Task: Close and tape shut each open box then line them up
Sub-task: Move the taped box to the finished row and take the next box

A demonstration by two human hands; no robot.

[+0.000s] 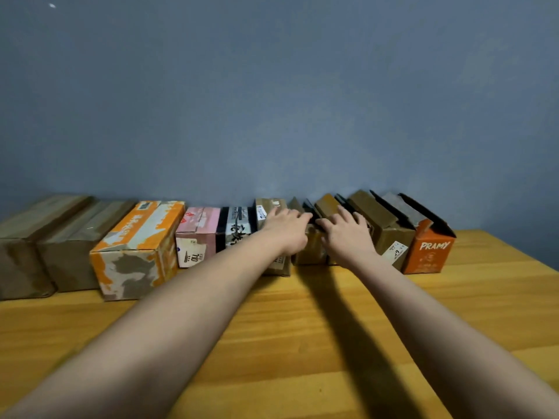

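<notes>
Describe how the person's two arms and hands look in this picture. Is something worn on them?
Both forearms are bare as far as the frame shows: no sleeve is visible. The left hand and the right hand wear no gloves, and no watch or bracelet shows at either wrist. Whether any finger carries a ring is too small and blurred to tell.
</notes>
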